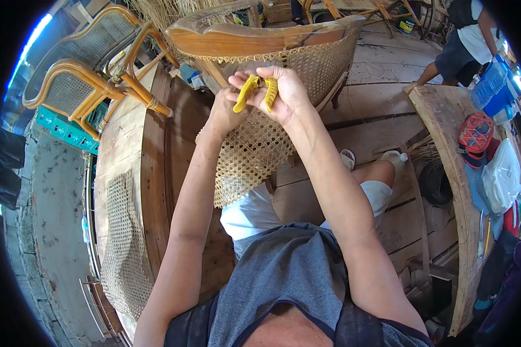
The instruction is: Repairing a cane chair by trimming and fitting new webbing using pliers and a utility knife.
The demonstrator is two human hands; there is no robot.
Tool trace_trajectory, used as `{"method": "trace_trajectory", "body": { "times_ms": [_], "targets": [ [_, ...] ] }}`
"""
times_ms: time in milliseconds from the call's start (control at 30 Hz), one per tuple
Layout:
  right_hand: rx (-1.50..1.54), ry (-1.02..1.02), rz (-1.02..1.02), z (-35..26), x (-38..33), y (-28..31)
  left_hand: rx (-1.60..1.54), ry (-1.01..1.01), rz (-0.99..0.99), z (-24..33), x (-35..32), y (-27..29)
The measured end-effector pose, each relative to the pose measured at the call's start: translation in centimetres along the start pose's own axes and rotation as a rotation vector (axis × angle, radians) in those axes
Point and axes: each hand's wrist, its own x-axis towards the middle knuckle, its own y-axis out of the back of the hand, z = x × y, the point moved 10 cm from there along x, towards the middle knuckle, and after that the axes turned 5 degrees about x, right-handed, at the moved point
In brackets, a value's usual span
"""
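The person's right hand point(286, 92) is squeezing shut around the yellow handles of a small tool point(256, 91), up by the top edge of a wooden chair point(255, 40). The left hand point(228, 113) is pressing on the woven cane sheet point(249, 156) that is hanging down from the chair; whether its fingers are pinching the cane cannot be told. More cane chairs point(87, 75) are sitting on the left.

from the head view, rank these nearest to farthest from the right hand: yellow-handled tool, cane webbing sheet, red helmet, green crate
1. Yellow-handled tool: gripped in the right hand itself, top centre.
2. Cane webbing sheet: hanging just below the hand, over the lap.
3. Red helmet: far to the right, on the wooden bench.
4. Green crate: far left, under the rattan chairs; roughly as far as the helmet, too close to call.
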Motion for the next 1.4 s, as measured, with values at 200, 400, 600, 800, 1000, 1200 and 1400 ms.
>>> {"method": "trace_trajectory", "body": {
  "times_ms": [200, 400, 600, 800, 1000, 1200, 1400],
  "targets": [
    [-0.014, -0.012, -0.193, -0.5, 0.6, 0.7, -0.251, 0.074, -0.062, 0.5, 0.4, -0.2],
    [-0.446, 0.002, 0.059, 0.7, -3.1, 3.4, -0.149, 0.069, -0.101, 0.5, -0.1, -0.4],
    [-0.140, -0.123, -0.070, 0.7, -1.4, 0.9, -0.224, 0.032, -0.064, -0.6, -0.9, -1.1],
    [0.014, -0.137, -0.225, 0.5, 0.3, -0.6, -0.142, -0.066, 0.043, 0.6, -0.3, -0.1],
    [-0.456, 0.015, -0.006, 1.1, -3.5, 2.8, -0.280, 0.102, -0.068, 0.9, -1.1, -0.4],
    [-0.403, 0.085, 0.075, -3.4, -4.9, 3.5, -0.094, 0.017, -0.034, 4.3, -0.1, 0.7],
    [-0.113, -0.167, -0.130, -2.8, -3.6, 1.5, -0.190, 0.094, -0.066, 3.5, -0.7, 0.1]
  ]
}}
